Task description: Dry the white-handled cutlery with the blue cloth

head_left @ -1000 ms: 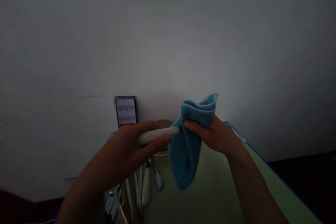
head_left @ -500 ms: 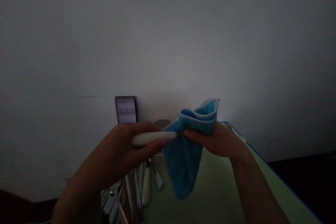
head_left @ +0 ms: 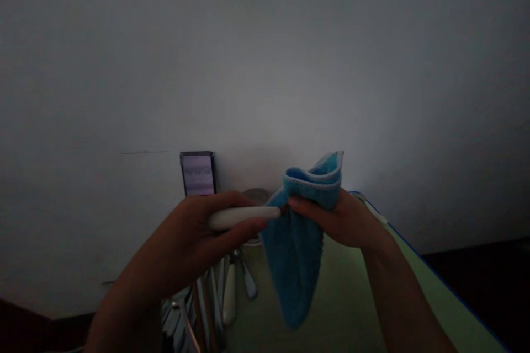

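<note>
My left hand (head_left: pixel 190 229) is closed round the white handle of a utensil (head_left: pixel 244 218), held level above the table. The utensil's far end goes into a folded blue cloth (head_left: pixel 296 265), so its kind is hidden. With thumb on top, my right hand (head_left: pixel 350 220) grips the cloth around that end. One cloth corner stands up above the right hand, and a long flap hangs below. Under my left arm lie several pieces of cutlery, among them a white-handled one (head_left: pixel 229 298) and a metal-handled one (head_left: pixel 249 284).
A phone (head_left: pixel 199 175) with a lit screen leans on the wall (head_left: pixel 269 77) behind my left hand. A round greyish thing (head_left: pixel 256 194) is partly hidden behind the hands. The green tabletop (head_left: pixel 343 298) has a blue edge at right, with a pale slim object (head_left: pixel 376 212) near it.
The hanging flap of the cloth has swung slightly right and reaches lower. My right hand has shifted a little up and left; my left hand stays nearly still on the handle.
</note>
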Motion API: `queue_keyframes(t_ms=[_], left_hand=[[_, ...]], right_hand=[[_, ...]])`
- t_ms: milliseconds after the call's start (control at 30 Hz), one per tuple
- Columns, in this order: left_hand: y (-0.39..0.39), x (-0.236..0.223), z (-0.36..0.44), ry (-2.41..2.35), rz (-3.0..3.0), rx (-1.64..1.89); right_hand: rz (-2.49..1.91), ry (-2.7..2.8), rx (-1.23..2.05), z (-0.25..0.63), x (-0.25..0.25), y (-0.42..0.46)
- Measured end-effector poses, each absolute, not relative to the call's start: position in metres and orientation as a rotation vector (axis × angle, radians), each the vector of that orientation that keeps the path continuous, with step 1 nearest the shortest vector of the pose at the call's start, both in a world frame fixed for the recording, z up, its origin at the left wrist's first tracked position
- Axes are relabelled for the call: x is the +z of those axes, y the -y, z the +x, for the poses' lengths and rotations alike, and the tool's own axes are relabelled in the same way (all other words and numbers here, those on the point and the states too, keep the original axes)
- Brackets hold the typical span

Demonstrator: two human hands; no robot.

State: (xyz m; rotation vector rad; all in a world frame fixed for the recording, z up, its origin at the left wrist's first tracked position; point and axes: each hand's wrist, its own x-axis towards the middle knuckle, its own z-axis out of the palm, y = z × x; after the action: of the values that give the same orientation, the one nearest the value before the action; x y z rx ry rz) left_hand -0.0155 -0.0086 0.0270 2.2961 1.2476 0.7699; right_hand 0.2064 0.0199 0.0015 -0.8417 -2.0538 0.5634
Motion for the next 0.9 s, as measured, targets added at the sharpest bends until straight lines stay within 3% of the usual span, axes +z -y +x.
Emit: queue_keyframes(t_ms=[900], left_hand=[[0.0059, 0.0268, -0.0150, -1.314, 2.273, 0.722]], right_hand=[[-0.857, 2.068, 0.675, 0.2082, 0.0065, -0.0175]])
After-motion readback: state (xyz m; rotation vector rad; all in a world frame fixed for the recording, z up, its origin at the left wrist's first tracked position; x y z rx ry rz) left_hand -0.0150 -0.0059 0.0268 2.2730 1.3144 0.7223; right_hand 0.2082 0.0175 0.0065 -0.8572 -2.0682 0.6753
